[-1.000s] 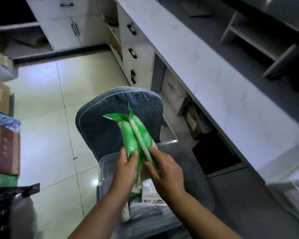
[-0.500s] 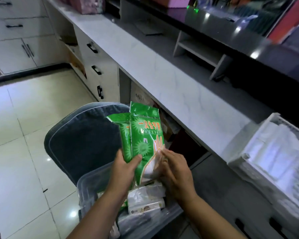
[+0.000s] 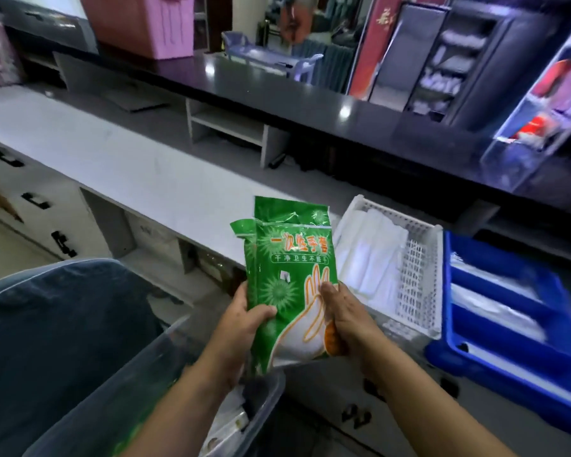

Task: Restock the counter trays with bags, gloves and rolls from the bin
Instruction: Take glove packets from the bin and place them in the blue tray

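Two green glove packets (image 3: pixel 290 275) stand upright above the clear bin (image 3: pixel 165 384), left hand (image 3: pixel 241 321) and right hand (image 3: pixel 343 321) clamped on their lower edges. Keeping them squared together should help before lowering them flat into the white tray (image 3: pixel 419 268) or blue tray (image 3: pixel 508 351).

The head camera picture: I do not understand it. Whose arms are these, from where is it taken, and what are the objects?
No machine here: a person wears a camera on the head, looking down at their own bare hands. The left hand and the right hand together hold flat green plastic glove packets, more than one, above a clear plastic bin on a dark blue cushioned chair. On the grey counter stand a white mesh tray with white folded items and a blue plastic tray with compartments.
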Motion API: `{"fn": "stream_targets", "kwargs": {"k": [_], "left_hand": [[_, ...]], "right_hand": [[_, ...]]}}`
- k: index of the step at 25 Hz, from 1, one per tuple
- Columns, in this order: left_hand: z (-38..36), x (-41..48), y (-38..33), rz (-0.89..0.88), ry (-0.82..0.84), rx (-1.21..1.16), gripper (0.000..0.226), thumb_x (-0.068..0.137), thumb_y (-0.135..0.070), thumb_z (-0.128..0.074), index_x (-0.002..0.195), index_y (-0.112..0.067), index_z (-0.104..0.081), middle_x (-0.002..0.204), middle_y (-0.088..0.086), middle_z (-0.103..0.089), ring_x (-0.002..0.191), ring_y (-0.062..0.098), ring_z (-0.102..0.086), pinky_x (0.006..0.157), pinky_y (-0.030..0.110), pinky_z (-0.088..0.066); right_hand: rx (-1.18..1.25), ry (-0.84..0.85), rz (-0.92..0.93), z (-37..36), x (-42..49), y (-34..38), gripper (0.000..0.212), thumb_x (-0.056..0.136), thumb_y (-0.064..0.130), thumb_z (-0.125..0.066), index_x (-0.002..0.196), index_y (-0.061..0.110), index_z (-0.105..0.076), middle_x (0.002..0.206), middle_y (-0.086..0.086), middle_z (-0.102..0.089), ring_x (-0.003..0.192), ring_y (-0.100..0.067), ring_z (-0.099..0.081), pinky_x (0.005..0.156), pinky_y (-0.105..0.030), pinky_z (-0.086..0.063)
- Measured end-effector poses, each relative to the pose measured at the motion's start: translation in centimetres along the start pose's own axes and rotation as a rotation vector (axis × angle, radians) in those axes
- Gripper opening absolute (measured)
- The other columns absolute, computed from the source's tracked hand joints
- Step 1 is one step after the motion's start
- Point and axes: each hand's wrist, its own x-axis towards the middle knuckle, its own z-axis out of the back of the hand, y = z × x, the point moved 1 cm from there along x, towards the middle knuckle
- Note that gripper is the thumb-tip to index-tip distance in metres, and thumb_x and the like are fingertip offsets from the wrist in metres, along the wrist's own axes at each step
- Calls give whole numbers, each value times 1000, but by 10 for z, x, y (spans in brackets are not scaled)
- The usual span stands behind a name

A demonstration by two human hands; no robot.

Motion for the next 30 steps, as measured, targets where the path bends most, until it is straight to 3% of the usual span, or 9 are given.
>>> {"fn": "stream_targets", "kwargs": {"k": [5, 8, 13, 16, 18, 20, 24, 27, 30], "left_hand": [[-128, 1, 17, 5, 140, 96, 30, 82, -10, -64, 110, -17, -53, 93, 8, -73, 81, 19, -71, 65, 27, -57], [-197, -3, 37, 8, 154, 123, 23, 94, -30, -45, 106, -14, -57, 101, 14, -72, 93, 28, -69, 83, 42, -55], [-301, -3, 73, -46, 181, 181, 21, 95, -29, -43, 91, -17, -60, 86, 9, -74, 77, 18, -71, 64, 28, -55], [-319, 6, 74, -78, 103, 162, 18, 95, -21, -48, 88, -20, -64, 92, 15, -73, 80, 28, -70, 75, 40, -54], [-322, 16, 62, -93, 64, 63, 20, 95, -19, -47, 87, -21, -65, 87, 15, -75, 77, 30, -71, 67, 43, -57], [-326, 27, 50, -64, 49, -42, 22, 95, -19, -46, 84, -21, -65, 81, 13, -76, 70, 28, -72, 55, 42, -58], [-359, 37, 53, 23, 263, -31, 16, 86, -27, -55, 92, -16, -65, 90, 17, -74, 78, 34, -71, 65, 51, -58], [-392, 41, 69, 65, 378, 11, 28, 76, -14, -61, 104, -8, -59, 91, 18, -74, 78, 33, -71, 60, 39, -60], [-411, 57, 82, 70, 368, 29, 26, 86, -1, -53, 109, -15, -56, 98, 18, -71, 84, 33, -69, 70, 44, -59]], "right_hand": [[174, -109, 66, 117, -20, -12, 14, 92, 28, -52, 98, 18, -59, 99, -15, -71, 93, -34, -67, 85, -46, -54], [254, -201, 111, 190, -32, -16, 16, 89, 22, -57, 100, 11, -61, 89, -8, -75, 79, -23, -70, 69, -33, -56], [264, -332, 146, 314, -46, -29, 5, 88, 14, -60, 91, 12, -64, 80, -4, -75, 69, -15, -69, 61, -27, -53], [284, -439, 150, 368, -51, -33, 7, 88, 9, -59, 93, 10, -63, 78, -2, -73, 64, -11, -69, 57, -24, -52], [309, -487, 154, 401, -54, -34, 7, 89, 9, -57, 93, 12, -62, 79, -1, -74, 67, -13, -70, 55, -24, -54], [328, -512, 142, 423, -57, -34, 7, 90, 10, -57, 92, 16, -61, 85, -5, -73, 74, -19, -71, 63, -31, -58], [384, -486, 105, 432, -51, -35, 7, 90, 13, -56, 95, 17, -59, 89, -10, -74, 76, -25, -72, 59, -35, -59], [490, -410, 82, 430, -40, -28, 9, 92, 14, -53, 99, 15, -59, 85, -9, -76, 76, -27, -73, 54, -33, -58], [593, -370, 74, 426, -25, -19, 12, 93, 14, -49, 101, 10, -58, 82, -11, -76, 72, -27, -72, 54, -33, -58]]}}
